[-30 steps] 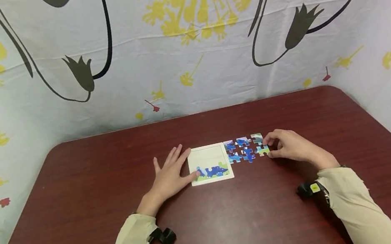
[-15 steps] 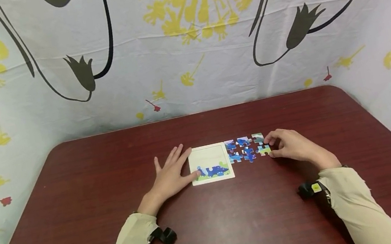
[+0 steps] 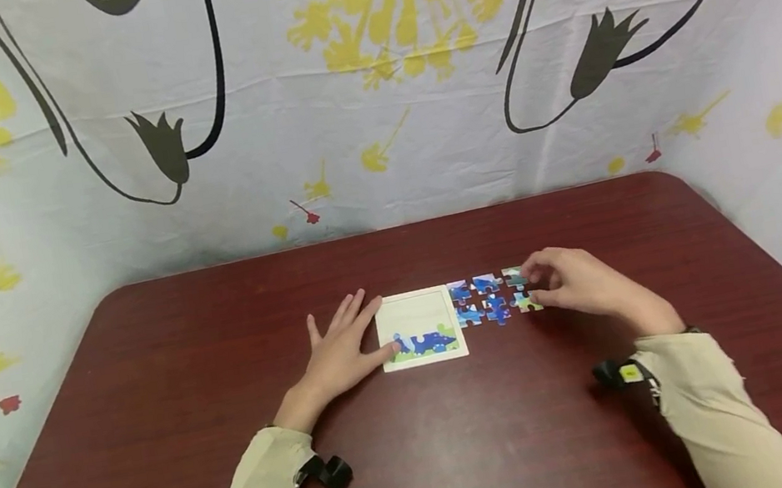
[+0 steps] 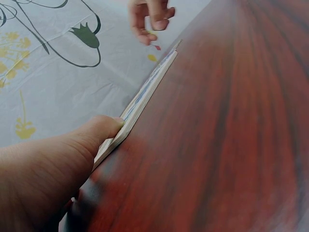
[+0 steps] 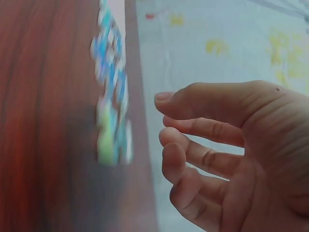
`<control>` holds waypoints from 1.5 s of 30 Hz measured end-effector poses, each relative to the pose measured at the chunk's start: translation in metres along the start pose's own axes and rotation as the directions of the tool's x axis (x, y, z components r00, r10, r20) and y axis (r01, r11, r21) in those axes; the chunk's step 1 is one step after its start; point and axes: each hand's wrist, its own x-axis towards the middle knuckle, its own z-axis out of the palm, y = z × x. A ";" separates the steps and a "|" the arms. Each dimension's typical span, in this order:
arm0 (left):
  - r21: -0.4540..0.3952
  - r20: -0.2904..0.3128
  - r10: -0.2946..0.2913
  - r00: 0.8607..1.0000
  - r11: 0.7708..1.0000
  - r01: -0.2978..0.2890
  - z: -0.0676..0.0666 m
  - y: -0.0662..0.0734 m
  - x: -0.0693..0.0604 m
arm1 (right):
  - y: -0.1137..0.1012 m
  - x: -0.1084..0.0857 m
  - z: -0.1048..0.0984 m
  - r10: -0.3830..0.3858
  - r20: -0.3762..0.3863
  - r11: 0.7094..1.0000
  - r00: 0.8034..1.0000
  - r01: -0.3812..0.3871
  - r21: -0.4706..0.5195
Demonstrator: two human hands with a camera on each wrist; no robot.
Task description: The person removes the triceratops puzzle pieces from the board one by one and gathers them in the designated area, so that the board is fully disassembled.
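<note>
A square wooden puzzle board [image 3: 412,312] with a pale rim lies at mid-table; a blue animal picture fills its lower strip. My left hand [image 3: 335,358] spreads its straight fingers at the board's left side. Its thumb [image 4: 104,128] rests on the board's edge in the left wrist view. Several loose jigsaw pieces [image 3: 497,310] lie in two rows right of the board. My right hand [image 3: 578,279] hovers over the rightmost green piece [image 5: 105,140], fingers loosely bent. Nothing shows between its thumb and fingertips in the right wrist view, where the pieces are blurred.
The dark red wooden table [image 3: 429,449] has rounded far corners. Behind it hangs a pale cloth [image 3: 344,133] with printed flowers. Both forearms wear beige sleeves [image 3: 710,399] and a black wrist camera [image 3: 334,473].
My right hand has risen from beside the rightmost pieces and shifted slightly left over them. My left hand and the board have stayed in place.
</note>
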 end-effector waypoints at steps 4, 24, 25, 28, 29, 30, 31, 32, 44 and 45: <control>0.000 -0.009 0.005 1.000 1.000 -0.005 -0.001 0.000 -0.001 | -0.034 0.022 0.014 -0.102 0.021 0.993 0.995 0.103 -0.050; 0.006 -0.007 0.021 1.000 1.000 -0.021 -0.006 -0.001 0.001 | -0.115 0.054 0.086 -0.064 0.180 0.995 0.982 0.078 -0.070; 0.006 -0.006 0.020 1.000 1.000 -0.020 -0.005 -0.001 0.001 | -0.115 0.055 0.087 -0.071 0.179 0.994 0.981 0.084 -0.065; 0.000 -0.002 0.020 1.000 1.000 -0.020 -0.003 -0.001 0.003 | -0.112 0.054 0.089 -0.091 0.176 0.994 0.980 0.100 -0.042; 0.000 0.000 0.021 1.000 1.000 -0.021 -0.003 0.000 0.003 | -0.110 0.054 0.089 -0.097 0.175 0.994 0.980 0.103 -0.029; 0.000 0.000 0.021 1.000 1.000 -0.021 -0.002 0.000 0.003 | -0.109 0.054 0.090 -0.103 0.175 0.994 0.979 0.107 -0.018; 0.002 0.000 0.022 1.000 1.000 -0.022 -0.002 0.000 0.004 | -0.107 0.054 0.091 -0.111 0.173 0.993 0.979 0.114 -0.007; 0.004 -0.002 0.023 1.000 1.000 -0.023 -0.002 0.001 0.004 | -0.106 0.054 0.091 -0.120 0.171 0.993 0.978 0.121 0.003; 0.026 0.013 0.021 1.000 0.999 -0.021 0.001 -0.001 0.000 | -0.099 0.053 0.098 -0.158 0.179 0.987 0.971 0.151 0.052; 0.022 0.016 0.020 1.000 1.000 -0.020 0.002 -0.001 0.000 | -0.099 0.053 0.099 -0.158 0.182 0.987 0.971 0.151 0.055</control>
